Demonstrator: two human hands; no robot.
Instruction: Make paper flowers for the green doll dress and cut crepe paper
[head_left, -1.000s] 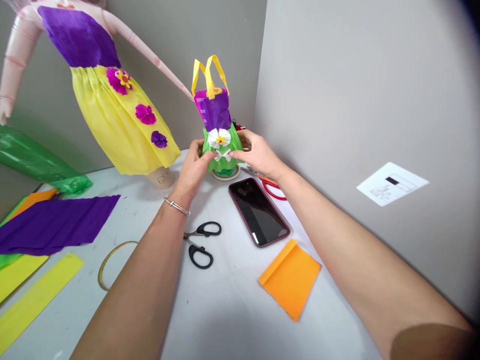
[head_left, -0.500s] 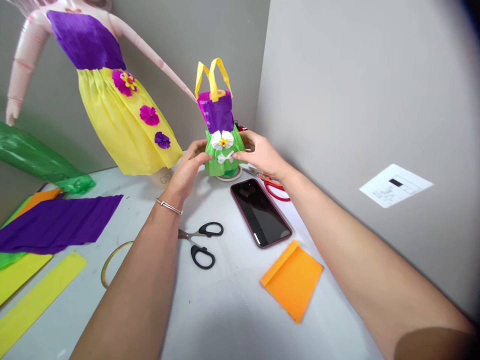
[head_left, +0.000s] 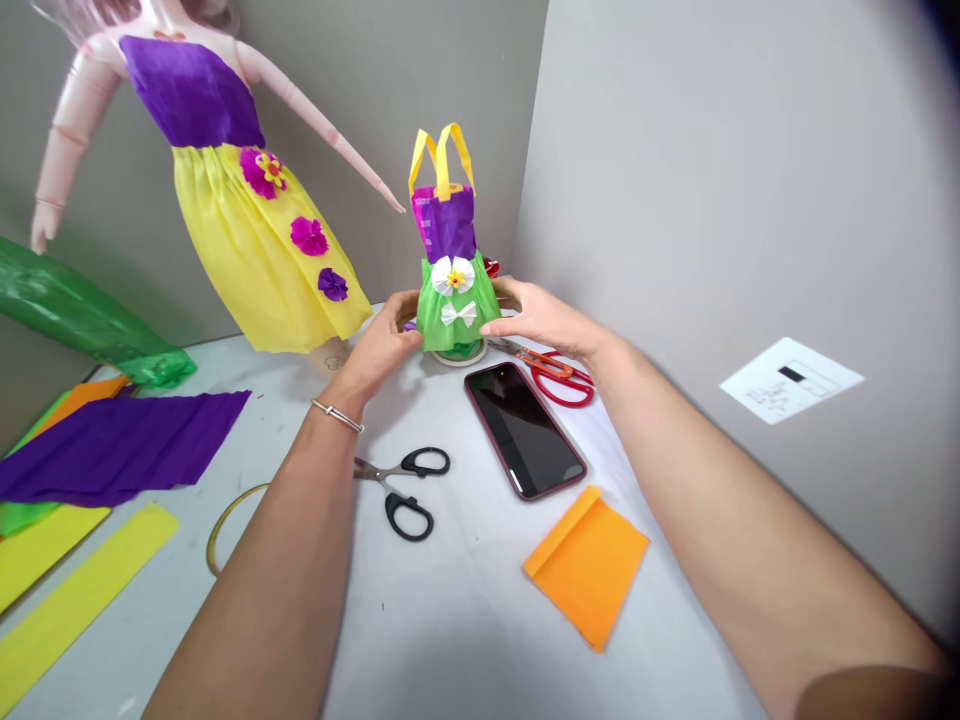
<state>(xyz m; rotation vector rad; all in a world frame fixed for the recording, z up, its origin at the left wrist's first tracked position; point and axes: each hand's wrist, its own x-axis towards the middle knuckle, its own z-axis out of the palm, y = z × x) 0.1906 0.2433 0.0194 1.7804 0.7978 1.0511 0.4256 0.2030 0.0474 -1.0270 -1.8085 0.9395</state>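
Both hands have drawn outward from the front of the small paper dress point(head_left: 454, 300), so the white bow point(head_left: 459, 314) on its green skirt is now fully exposed. The left hand point(head_left: 379, 345) is open with its fingers spread, just beside the skirt's left edge and grasping nothing. The right hand point(head_left: 544, 315) is also open and extended, with its fingers at the skirt's right edge; contact at that point cannot be confirmed. Neither hand is clenched.

The small paper dress stands upright on a tape roll point(head_left: 459, 352) on the desk point(head_left: 420, 620), with no hand visibly bearing its weight. A phone point(head_left: 525, 430) lies face up directly in front of the tape roll, with red-handled scissors point(head_left: 562, 385) just to its right. Black-handled scissors point(head_left: 401, 490) lie beside the left forearm point(head_left: 285, 550). An orange paper sheet point(head_left: 589, 565) lies nearer the desk's front edge. To the left are a thin gold hoop point(head_left: 225, 525), a purple paper sheet point(head_left: 112, 450) and a yellow paper strip point(head_left: 75, 590). Behind these stands a large doll point(head_left: 187, 90) in a purple and yellow paper dress point(head_left: 255, 240).
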